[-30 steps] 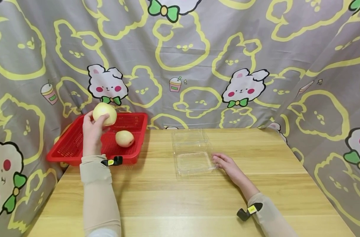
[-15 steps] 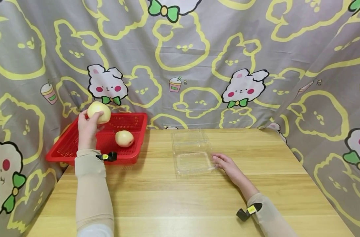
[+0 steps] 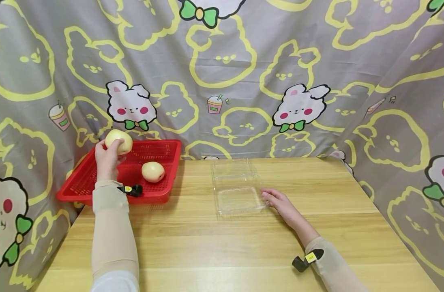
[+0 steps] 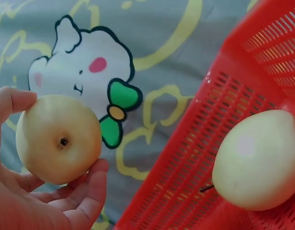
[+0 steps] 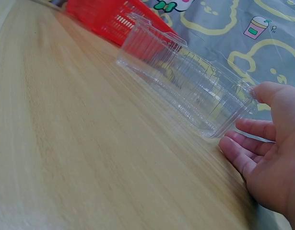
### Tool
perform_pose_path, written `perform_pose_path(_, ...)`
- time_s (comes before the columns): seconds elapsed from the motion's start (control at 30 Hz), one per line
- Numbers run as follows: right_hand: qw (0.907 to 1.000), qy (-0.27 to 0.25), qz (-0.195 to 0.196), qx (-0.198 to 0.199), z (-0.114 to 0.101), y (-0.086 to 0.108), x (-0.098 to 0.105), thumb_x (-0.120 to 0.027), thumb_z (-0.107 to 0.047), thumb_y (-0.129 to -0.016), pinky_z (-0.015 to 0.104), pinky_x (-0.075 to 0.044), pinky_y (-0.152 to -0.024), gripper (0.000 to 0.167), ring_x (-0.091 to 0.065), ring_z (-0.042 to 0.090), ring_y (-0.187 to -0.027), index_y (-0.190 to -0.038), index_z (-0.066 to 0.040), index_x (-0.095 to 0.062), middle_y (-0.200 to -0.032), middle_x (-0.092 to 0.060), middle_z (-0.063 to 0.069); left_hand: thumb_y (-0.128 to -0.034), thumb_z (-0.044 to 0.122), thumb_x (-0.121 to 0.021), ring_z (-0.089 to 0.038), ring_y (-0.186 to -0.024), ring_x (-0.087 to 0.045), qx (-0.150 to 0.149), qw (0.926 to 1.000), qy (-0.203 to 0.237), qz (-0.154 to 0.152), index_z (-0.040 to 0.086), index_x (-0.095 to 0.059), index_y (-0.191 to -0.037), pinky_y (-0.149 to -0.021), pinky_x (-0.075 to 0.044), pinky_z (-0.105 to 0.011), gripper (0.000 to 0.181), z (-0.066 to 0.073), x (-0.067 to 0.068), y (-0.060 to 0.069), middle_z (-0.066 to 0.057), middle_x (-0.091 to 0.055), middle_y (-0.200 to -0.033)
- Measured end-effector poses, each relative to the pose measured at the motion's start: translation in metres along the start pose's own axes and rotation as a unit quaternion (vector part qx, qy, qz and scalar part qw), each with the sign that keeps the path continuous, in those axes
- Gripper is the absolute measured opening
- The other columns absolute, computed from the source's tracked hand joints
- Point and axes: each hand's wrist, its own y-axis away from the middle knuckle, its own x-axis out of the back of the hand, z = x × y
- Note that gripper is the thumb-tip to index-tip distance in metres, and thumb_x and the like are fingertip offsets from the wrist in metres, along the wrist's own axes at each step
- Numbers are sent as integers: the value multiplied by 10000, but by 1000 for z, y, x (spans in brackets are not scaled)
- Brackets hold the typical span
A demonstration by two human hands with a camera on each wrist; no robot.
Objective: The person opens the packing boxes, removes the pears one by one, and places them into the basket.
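My left hand (image 3: 107, 162) grips a pale yellow pear (image 3: 119, 141) above the left side of a red plastic basket (image 3: 173, 170). Thumb and fingers wrap its sides, and its dark dimpled end (image 4: 64, 142) faces the left wrist camera. Inside the basket a second pear (image 3: 153, 172) lies on its side, its stem visible in the left wrist view. Mid-table stands a clear plastic clamshell box (image 3: 236, 199) with its lid laid back. At its right edge, my right hand (image 3: 280, 203) holds the rim between thumb and fingers.
The wooden table (image 3: 222, 251) carries the basket at its back left. A grey patterned curtain (image 3: 229, 52) hangs close behind the table and along both sides. Each sleeve has a black wrist camera strapped on.
My left hand has shifted left with the pear, then dropped slightly towards the basket. The right hand and the clear box have stayed in place.
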Motion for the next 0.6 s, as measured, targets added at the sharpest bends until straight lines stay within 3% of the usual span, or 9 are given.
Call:
perform_pose_path(0.2, 10000, 47, 7, -15, 1, -2, 0, -500, -333, -1013, 199, -498, -836, 551, -568, 154, -1116, -1402, 55, -442, -1400, -490, 268, -838, 285, -733, -84, -583, -643, 161, 9997, 181, 21, 225, -385, -1229, -562, -528, -221, 527, -7, 1, -13, 27, -514, -1023)
perform_pose_path(0.4, 10000, 39, -3, -8, 2, -2, 0, -506, -345, -1009, 206, -497, -839, 558, -565, 179, -1126, -1400, 48, -446, -1398, -495, 260, -845, 264, -718, -94, -591, -646, 327, 9992, 231, 96, 226, -384, -1216, -569, -527, -222, 501, -17, 5, -22, 21, -523, -1006)
perform_pose_path(0.6, 10000, 30, 0, -28, 3, -1, 1, -507, -346, -1009, 202, -496, -838, 561, -565, 177, -1127, -1404, 47, -442, -1404, -492, 259, -837, 259, -731, -129, -572, -656, 493, 9980, 374, 162, 253, -403, -1106, -566, -527, -238, 424, -22, 9, -30, 25, -534, -986)
